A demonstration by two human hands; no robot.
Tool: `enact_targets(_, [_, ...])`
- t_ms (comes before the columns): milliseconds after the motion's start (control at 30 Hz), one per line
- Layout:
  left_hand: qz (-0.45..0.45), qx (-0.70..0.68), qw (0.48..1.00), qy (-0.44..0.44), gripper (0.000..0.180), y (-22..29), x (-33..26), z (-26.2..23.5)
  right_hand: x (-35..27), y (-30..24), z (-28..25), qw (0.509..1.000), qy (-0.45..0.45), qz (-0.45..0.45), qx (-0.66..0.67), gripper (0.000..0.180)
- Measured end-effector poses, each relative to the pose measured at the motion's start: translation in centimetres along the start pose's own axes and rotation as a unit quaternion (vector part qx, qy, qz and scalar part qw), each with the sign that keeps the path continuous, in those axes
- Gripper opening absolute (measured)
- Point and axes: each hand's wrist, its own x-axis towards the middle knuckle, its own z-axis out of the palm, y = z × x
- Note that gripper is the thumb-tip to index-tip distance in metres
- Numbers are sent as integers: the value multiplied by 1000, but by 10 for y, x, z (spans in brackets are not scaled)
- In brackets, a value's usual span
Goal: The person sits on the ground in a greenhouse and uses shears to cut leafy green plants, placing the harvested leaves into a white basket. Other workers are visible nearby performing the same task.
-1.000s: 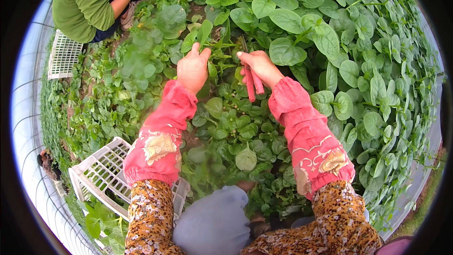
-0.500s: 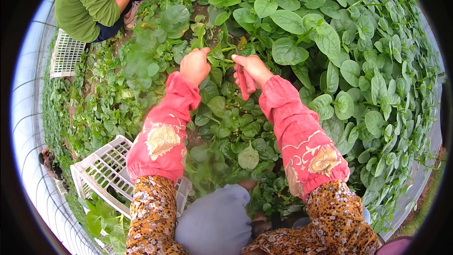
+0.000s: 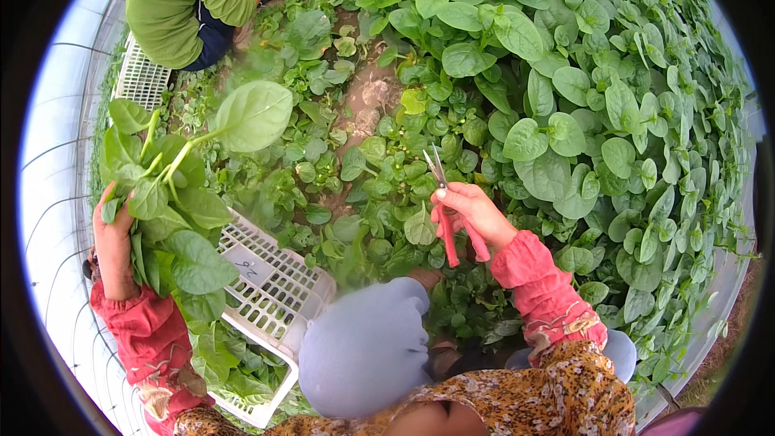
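At the left, my left hand [image 3: 115, 254] grips a bunch of leafy greens [image 3: 190, 186] with thick pale stems and broad leaves. The bunch is over a white plastic crate [image 3: 278, 291], which has more cut greens [image 3: 230, 363] in it. My right hand [image 3: 472, 214], in front of me, is closed round a pair of red-handled scissors [image 3: 457, 238]. Their narrow metal blades point up and away from me, slightly apart, and touch no stem that I can make out. Low leafy plants [image 3: 395, 194] grow beneath the scissors.
Taller dense greens [image 3: 597, 121] fill the right side. A strip of bare soil [image 3: 371, 93] runs ahead between plants. At the far left a person in a green top [image 3: 182, 4] crouches beside another white crate [image 3: 141, 77]. A plastic greenhouse wall [image 3: 60, 153] curves along the left.
My left hand has swung from the plants ahead to the left over the crate, with the bunch of greens. My right hand has drawn nearer and right, scissors now pointing up.
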Motion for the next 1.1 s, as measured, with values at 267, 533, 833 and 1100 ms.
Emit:
enact_targets(267, [-150, 44, 988, 9, 100, -83, -160, -186, -28, 32, 3, 999, -30, 30, -1, 27])
enact_targets(533, [6, 366, 916, -162, 45, -27, -25, -27, -48, 21, -8, 999, 2, 26, 23, 33])
enact_targets(833, [320, 349, 800, -368, 36, -106, 14, 330, -21, 41, 4, 996, -30, 86, 18, 29])
enact_targets(1100, [323, 301, 839, -317, 42, -138, 5, 350, -9, 35, -14, 996, -15, 77, 52, 27])
